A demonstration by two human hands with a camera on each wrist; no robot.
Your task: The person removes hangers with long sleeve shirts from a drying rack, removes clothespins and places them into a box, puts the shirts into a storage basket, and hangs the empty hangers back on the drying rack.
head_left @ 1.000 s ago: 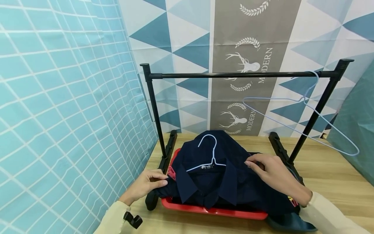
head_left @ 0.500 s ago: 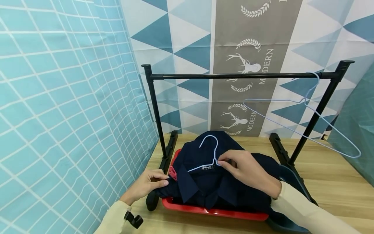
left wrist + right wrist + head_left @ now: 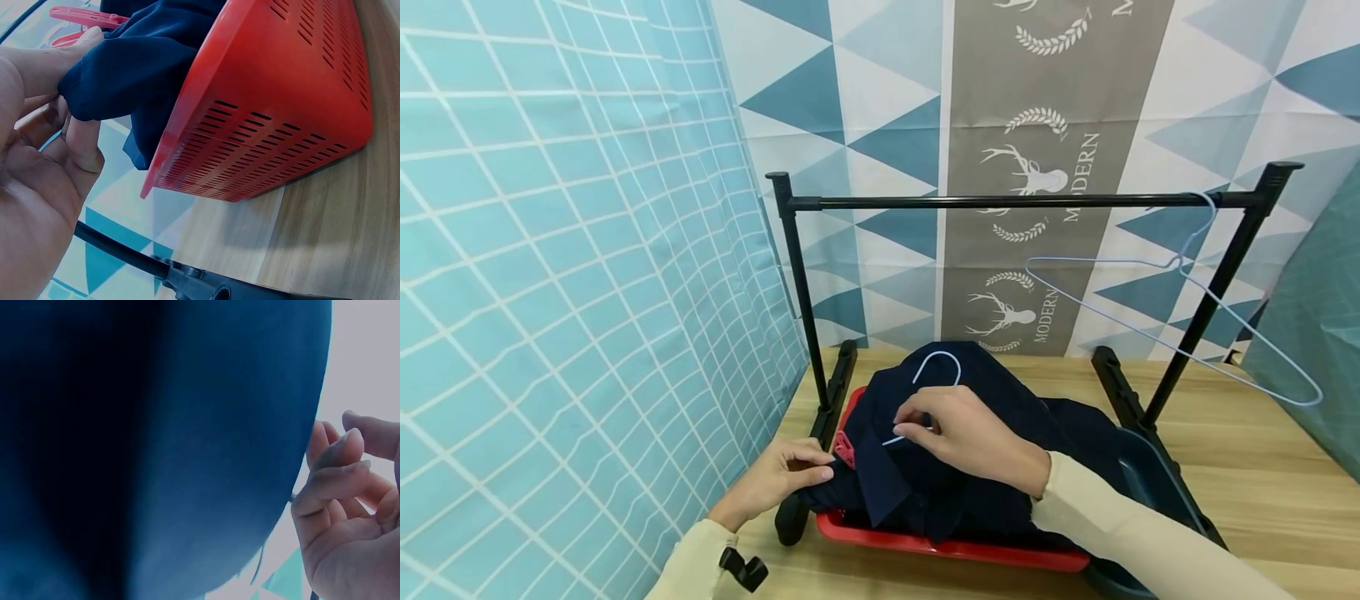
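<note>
A navy collared shirt (image 3: 883,483) lies heaped over a red perforated basket (image 3: 940,547), a light-blue wire hanger (image 3: 942,354) inside its neck with the hook sticking out. At the left, my left hand (image 3: 775,481) pinches a bunched end of the shirt between thumb and fingers; the left wrist view shows this cloth (image 3: 131,75) beside the basket wall (image 3: 275,119). My right hand (image 3: 962,429) hovers over the collar and hides part of the hanger. In the right wrist view its thumb stands apart from the loosely bent fingers (image 3: 331,484), with nothing held.
A black garment rack (image 3: 925,202) spans behind the basket. Another wire hanger (image 3: 1178,260) hangs at the bar's right end. A pink clothespin (image 3: 844,448) is at the basket's left. A dark blue basin (image 3: 1161,475) stands on the right.
My right hand has moved left from the shirt's right shoulder, past the hanger's neck, to the collar's left part. My left hand keeps its pinch in place.
</note>
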